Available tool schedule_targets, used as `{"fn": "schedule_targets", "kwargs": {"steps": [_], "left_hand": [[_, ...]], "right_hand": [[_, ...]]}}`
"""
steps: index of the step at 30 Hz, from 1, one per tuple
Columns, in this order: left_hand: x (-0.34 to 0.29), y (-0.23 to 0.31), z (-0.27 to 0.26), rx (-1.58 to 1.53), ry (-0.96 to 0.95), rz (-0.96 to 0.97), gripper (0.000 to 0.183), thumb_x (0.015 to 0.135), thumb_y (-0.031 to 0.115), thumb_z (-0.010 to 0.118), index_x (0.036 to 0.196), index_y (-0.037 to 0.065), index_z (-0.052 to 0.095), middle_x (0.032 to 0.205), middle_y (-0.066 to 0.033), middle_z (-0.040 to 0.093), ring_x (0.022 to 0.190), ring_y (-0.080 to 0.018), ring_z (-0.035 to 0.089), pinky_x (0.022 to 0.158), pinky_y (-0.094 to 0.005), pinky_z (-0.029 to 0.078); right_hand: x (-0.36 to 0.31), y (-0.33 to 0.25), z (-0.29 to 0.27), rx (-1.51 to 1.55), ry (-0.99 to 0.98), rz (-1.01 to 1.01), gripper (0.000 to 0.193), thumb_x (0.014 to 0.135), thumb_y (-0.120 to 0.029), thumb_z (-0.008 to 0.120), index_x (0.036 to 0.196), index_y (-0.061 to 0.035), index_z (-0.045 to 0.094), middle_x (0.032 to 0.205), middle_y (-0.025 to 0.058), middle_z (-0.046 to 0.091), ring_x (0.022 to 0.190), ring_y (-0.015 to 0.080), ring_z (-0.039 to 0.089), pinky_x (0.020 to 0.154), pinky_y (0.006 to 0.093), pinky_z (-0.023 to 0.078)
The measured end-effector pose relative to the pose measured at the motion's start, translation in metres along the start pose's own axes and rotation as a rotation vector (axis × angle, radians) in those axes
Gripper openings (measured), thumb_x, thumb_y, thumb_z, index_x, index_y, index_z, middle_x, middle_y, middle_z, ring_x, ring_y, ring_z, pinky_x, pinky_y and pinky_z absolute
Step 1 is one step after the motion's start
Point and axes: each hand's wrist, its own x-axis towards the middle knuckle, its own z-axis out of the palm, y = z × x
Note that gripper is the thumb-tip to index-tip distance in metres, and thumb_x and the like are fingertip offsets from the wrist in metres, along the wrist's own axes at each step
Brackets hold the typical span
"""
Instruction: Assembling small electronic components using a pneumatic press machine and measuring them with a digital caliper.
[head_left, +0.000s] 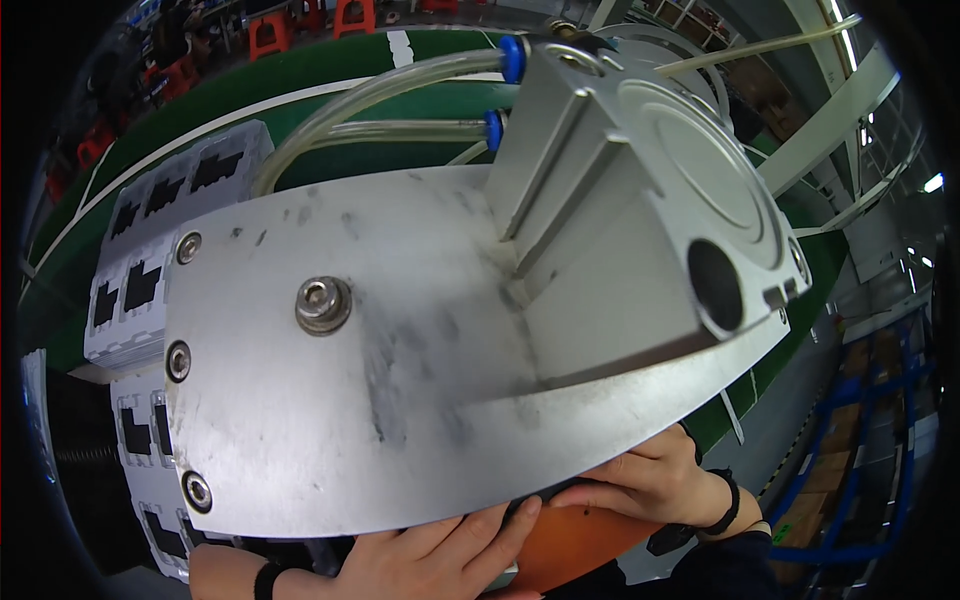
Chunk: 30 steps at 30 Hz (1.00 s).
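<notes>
A large silver metal plate (pixel 270 420) with a pneumatic cylinder body (pixel 620 240) on top fills the middle and hides much of what lies below it. At its near edge is my left hand (pixel 430 560), fingers close together and curved, tips beside a small dark piece (pixel 540 497) that is mostly covered. A pale sliver shows below those fingers. My right hand (pixel 650 480) is bent in under the plate's edge farther right, its fingers closed and their tips partly hidden. What either hand grips cannot be made out. An orange surface (pixel 570 545) shows between the hands.
Clear air hoses (pixel 400 90) with blue fittings run left from the cylinder. White trays holding black flat parts (pixel 140 285) are stacked on the green surface at left. A blue rack with cardboard boxes (pixel 830 450) stands at right; red stools (pixel 268 32) are far back.
</notes>
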Motion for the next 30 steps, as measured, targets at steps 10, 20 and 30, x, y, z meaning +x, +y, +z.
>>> {"fn": "schedule_targets", "kwargs": {"steps": [10, 20, 30], "left_hand": [[-0.001, 0.001, 0.004, 0.015, 0.022, -0.001, 0.068, 0.082, 0.052, 0.060, 0.131, 0.006, 0.053, 0.141, -0.0173, 0.045, 0.132, -0.0343, 0.040, 0.108, -0.0528, 0.026], [0.002, 0.000, 0.006, 0.121, 0.054, 0.032, 0.061, 0.081, 0.054, 0.065, 0.123, 0.011, 0.060, 0.129, -0.0158, 0.055, 0.123, -0.0334, 0.050, 0.103, -0.0518, 0.034], [-0.013, 0.007, -0.005, -0.434, 0.360, -0.074, 0.051, 0.079, 0.015, 0.076, 0.126, 0.004, 0.059, 0.095, -0.0080, 0.062, 0.081, -0.0213, 0.061, 0.074, -0.0318, 0.049]], "right_hand": [[0.002, -0.002, -0.002, 0.002, -0.007, 0.005, 0.030, 0.068, -0.020, 0.082, 0.092, -0.0051, 0.071, 0.106, 0.0066, 0.065, 0.086, 0.0217, 0.059, 0.076, 0.0319, 0.051], [-0.001, -0.002, -0.003, -0.010, -0.072, 0.026, 0.022, 0.075, -0.021, 0.077, 0.089, -0.0106, 0.063, 0.107, 0.0045, 0.058, 0.094, 0.0248, 0.053, 0.082, 0.0363, 0.042], [-0.019, -0.026, -0.004, 0.468, 0.026, 0.240, 0.027, 0.069, -0.001, 0.082, 0.083, -0.0035, 0.059, 0.088, 0.0080, 0.060, 0.082, 0.0198, 0.061, 0.068, 0.0293, 0.050]]}}
